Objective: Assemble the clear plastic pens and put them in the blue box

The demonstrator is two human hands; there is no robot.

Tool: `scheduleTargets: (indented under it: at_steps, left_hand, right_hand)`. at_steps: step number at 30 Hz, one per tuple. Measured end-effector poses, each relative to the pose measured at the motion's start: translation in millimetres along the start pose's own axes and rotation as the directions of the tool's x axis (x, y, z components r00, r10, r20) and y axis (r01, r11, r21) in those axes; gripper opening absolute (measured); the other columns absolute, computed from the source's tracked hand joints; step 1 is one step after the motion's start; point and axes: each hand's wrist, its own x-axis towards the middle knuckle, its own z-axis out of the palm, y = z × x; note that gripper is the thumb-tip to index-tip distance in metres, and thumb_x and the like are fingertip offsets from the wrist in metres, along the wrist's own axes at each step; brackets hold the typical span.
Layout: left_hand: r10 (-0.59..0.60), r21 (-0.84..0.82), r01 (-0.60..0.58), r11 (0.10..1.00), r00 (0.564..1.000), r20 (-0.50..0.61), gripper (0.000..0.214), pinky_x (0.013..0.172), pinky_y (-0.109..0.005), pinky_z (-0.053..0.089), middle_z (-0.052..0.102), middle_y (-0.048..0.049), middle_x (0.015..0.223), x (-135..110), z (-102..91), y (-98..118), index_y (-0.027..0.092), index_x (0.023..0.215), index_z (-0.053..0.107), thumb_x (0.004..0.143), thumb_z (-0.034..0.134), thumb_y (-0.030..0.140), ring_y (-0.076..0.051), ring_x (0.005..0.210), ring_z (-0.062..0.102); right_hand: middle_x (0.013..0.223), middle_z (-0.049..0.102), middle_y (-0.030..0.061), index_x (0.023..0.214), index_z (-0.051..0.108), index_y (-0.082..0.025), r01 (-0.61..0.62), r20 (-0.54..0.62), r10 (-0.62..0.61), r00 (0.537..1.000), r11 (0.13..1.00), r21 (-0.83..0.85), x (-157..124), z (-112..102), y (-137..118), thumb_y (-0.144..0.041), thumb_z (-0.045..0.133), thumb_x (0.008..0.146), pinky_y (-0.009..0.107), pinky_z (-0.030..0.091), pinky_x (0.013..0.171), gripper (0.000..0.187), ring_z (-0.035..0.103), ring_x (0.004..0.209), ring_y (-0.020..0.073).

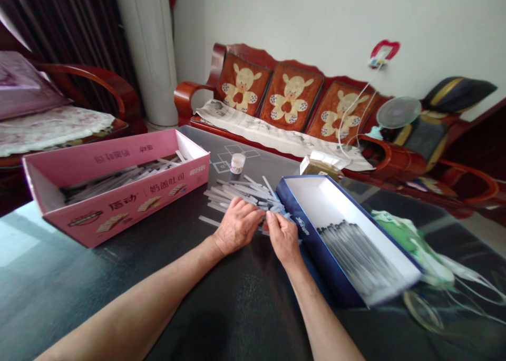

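Observation:
My left hand (pixel 240 225) and my right hand (pixel 282 235) are close together over the dark table, their fingers closed in a pinch. Whatever is between the fingertips is too small and blurred to name. Just beyond them lies a loose pile of thin whitish, translucent strips (pixel 241 191), some partly hidden by the hands. To the right of my right hand stands an open blue box (pixel 294 205) with a white inside. In it lie several slim grey sticks (pixel 351 250) with dark ends, side by side. An open pink box (pixel 154 197) on the left holds more thin strips (pixel 118 181).
A small round tub (pixel 237 163) stands behind the pile. Beyond the blue box are a small carton (pixel 322 165) and a green-and-white plastic bag (pixel 415 245). White cables and a clear ring-shaped item (pixel 422 311) lie at right. A wooden sofa (pixel 253 124) stands behind the table (pixel 166 292).

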Motion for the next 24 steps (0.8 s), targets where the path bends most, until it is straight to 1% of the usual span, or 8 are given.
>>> scheduleTargets:
  at_steps: [4, 6, 8, 11, 15, 18, 21, 24]
  left_hand:
    - [-0.075, -0.016, 0.074, 0.997, 0.986, -0.147, 0.018, 0.096, -0.043, 0.039, 0.062, -0.0104, 0.114, 1.4, -3.0, 4.0, 0.020, 0.105, 0.059, 0.090, 0.050, 0.025, -0.023, 0.108, 0.053]
    - [-0.201, -0.126, 0.178, 0.976, 0.957, -0.211, 0.016, 0.088, -0.037, 0.045, 0.064, -0.0097, 0.103, 0.6, -2.1, 4.1, 0.018, 0.099, 0.060, 0.089, 0.053, 0.029, -0.021, 0.098, 0.058]
    - [-0.386, -0.292, 0.325, 0.900, 0.904, -0.183, 0.020, 0.076, -0.030, 0.049, 0.065, -0.0057, 0.087, -0.2, 0.0, 2.5, 0.018, 0.094, 0.061, 0.090, 0.052, 0.035, -0.016, 0.080, 0.060]
    - [-0.647, -0.591, 0.506, 0.629, 0.762, -0.037, 0.031, 0.067, -0.026, 0.050, 0.065, -0.0015, 0.078, 1.2, 3.3, -1.3, 0.019, 0.104, 0.061, 0.089, 0.050, 0.044, -0.013, 0.066, 0.061]
    - [-0.759, -0.882, 0.456, 0.115, 0.614, 0.218, 0.036, 0.060, -0.027, 0.052, 0.066, -0.0031, 0.080, 9.5, 3.3, -5.8, 0.016, 0.098, 0.059, 0.082, 0.057, 0.048, -0.015, 0.065, 0.063]
    - [-0.762, -0.905, 0.416, -0.092, 0.555, 0.333, 0.031, 0.052, -0.025, 0.048, 0.063, -0.0012, 0.072, 14.7, 0.5, -11.2, 0.014, 0.094, 0.056, 0.077, 0.059, 0.041, -0.012, 0.055, 0.058]
    - [-0.772, -0.882, 0.464, 0.082, 0.590, 0.238, 0.036, 0.044, -0.020, 0.039, 0.059, 0.0028, 0.066, 14.1, -1.9, -18.0, 0.015, 0.110, 0.054, 0.080, 0.053, 0.035, -0.008, 0.046, 0.048]
    - [-0.681, -0.702, 0.506, 0.501, 0.731, 0.041, 0.036, 0.053, -0.022, 0.043, 0.061, 0.0009, 0.074, 8.9, -3.2, -20.8, 0.017, 0.119, 0.054, 0.086, 0.045, 0.030, -0.009, 0.054, 0.051]
  right_hand:
    - [0.056, 0.064, 0.0037, 0.062, 0.060, -0.019, -0.227, -0.117, 0.263, 0.958, 0.940, 0.255, 4.7, 3.2, 7.1, -0.058, 0.049, 0.084, 0.026, 0.042, 0.046, 0.046, 0.057, 0.051, 0.0160]
    - [0.059, 0.066, 0.0043, 0.065, 0.061, -0.017, -0.300, -0.157, 0.391, 0.907, 0.861, 0.412, 6.3, 5.1, 9.0, -0.060, 0.051, 0.082, 0.024, 0.039, 0.042, 0.047, 0.057, 0.049, 0.0145]
    - [0.062, 0.066, 0.0044, 0.068, 0.062, -0.016, -0.306, -0.115, 0.414, 0.903, 0.808, 0.504, 5.4, 7.8, 7.6, -0.060, 0.052, 0.081, 0.022, 0.038, 0.041, 0.046, 0.056, 0.049, 0.0128]
    - [0.064, 0.067, 0.0035, 0.070, 0.064, -0.016, -0.265, 0.064, 0.269, 0.961, 0.832, 0.488, -1.1, 13.0, 1.2, -0.055, 0.055, 0.083, 0.021, 0.037, 0.042, 0.042, 0.057, 0.051, 0.0116]
    - [0.069, 0.069, 0.0042, 0.078, 0.068, -0.016, -0.235, 0.305, 0.116, 0.945, 0.890, 0.391, -8.1, 14.2, -4.1, -0.051, 0.050, 0.088, 0.021, 0.038, 0.044, 0.040, 0.058, 0.054, 0.0115]
    - [0.069, 0.068, 0.0039, 0.083, 0.069, -0.016, -0.189, 0.162, 0.138, 0.977, 0.911, 0.366, -4.6, 6.0, 0.8, -0.051, 0.049, 0.088, 0.021, 0.039, 0.045, 0.040, 0.057, 0.054, 0.0114]
    - [0.067, 0.065, 0.0023, 0.086, 0.067, -0.016, -0.136, -0.165, 0.201, 0.966, 0.930, 0.341, 3.1, -5.7, 11.1, -0.050, 0.051, 0.086, 0.022, 0.041, 0.047, 0.038, 0.056, 0.054, 0.0117]
    - [0.070, 0.065, 0.0026, 0.087, 0.066, -0.016, -0.098, -0.325, 0.176, 0.929, 0.965, 0.245, 8.0, -13.8, 19.2, -0.046, 0.049, 0.087, 0.024, 0.045, 0.053, 0.035, 0.057, 0.058, 0.0130]
